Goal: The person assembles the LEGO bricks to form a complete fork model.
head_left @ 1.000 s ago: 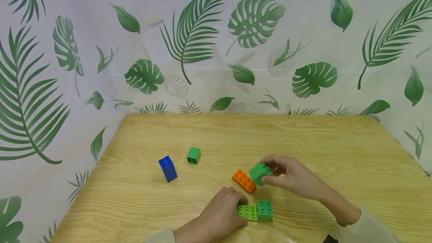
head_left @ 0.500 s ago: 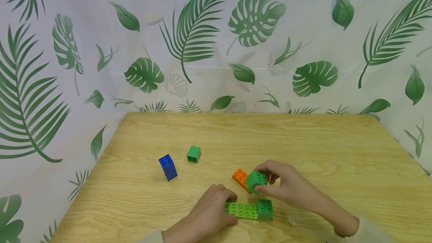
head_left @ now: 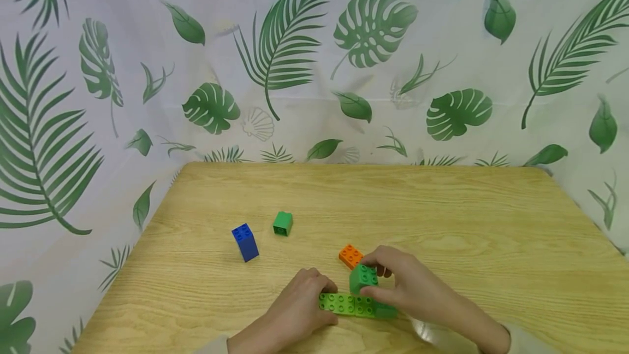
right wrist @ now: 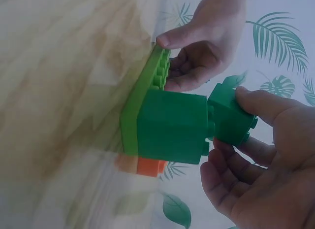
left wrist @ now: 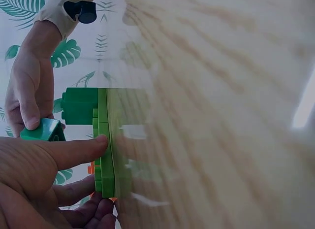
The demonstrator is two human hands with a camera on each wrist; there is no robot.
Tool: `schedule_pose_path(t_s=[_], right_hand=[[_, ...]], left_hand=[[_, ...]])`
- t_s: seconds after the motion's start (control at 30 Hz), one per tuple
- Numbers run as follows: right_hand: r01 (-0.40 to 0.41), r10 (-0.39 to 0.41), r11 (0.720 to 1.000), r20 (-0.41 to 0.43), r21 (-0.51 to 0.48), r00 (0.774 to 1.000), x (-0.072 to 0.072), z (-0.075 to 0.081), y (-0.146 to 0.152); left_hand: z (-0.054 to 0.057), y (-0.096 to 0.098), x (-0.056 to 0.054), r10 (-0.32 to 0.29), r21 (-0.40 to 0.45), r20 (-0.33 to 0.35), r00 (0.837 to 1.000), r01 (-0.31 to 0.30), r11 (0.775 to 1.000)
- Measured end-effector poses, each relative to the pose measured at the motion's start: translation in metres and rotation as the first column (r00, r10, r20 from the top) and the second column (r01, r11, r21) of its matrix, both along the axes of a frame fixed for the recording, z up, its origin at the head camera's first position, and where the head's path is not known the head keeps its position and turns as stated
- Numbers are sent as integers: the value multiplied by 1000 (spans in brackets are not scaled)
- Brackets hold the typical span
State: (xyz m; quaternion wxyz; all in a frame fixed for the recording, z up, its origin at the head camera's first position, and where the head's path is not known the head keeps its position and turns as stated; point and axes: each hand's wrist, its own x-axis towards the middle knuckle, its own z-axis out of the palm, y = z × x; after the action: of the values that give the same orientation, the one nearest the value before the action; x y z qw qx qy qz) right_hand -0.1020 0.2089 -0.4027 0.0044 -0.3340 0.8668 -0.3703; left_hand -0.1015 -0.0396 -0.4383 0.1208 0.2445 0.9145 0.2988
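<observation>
My left hand grips the left end of a row of flat light-green building bricks on the table, thumb on the near side and fingers on the far side. A taller green block stands on the row's right end, mostly behind my right hand in the head view. My right hand pinches another green block between thumb and fingers. It is held tilted just above the row, left of the standing block. An orange brick lies behind the row, partly covered by my right hand.
A tall blue block stands at the left of the wooden table. Near it, a loose green block lies on its side, its hollow underside facing forward. A leaf-printed curtain hangs behind the table.
My left hand has slid leftward along the light-green row, baring more studs. My right hand has brought its green block left and nearer, from beside the orange brick to above the row.
</observation>
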Motion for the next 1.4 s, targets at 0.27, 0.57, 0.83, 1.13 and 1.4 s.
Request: schedule_pose_path(t_s=[0.27,0.57,0.83,1.13,1.4], right_hand=[[35,-34,993,-11,116,999,4,-5,-8],[53,-55,984,11,171,998,6,-9,-11],[48,-53,978,19,201,998,6,-13,-13],[58,-53,971,-27,232,998,7,-18,-15],[49,-41,968,-36,246,998,7,-18,-16]], left_hand=[[0,-2,-1,-12,2,-8,1000,12,1000],[0,-2,-2,-2,15,26,1000,1,1000],[0,-1,-3,6,8,41,999,-6,1000],[-1,0,-3,-1,-1,26,1000,1,1000],[0,0,-3,-1,3,25,1000,1,1000]])
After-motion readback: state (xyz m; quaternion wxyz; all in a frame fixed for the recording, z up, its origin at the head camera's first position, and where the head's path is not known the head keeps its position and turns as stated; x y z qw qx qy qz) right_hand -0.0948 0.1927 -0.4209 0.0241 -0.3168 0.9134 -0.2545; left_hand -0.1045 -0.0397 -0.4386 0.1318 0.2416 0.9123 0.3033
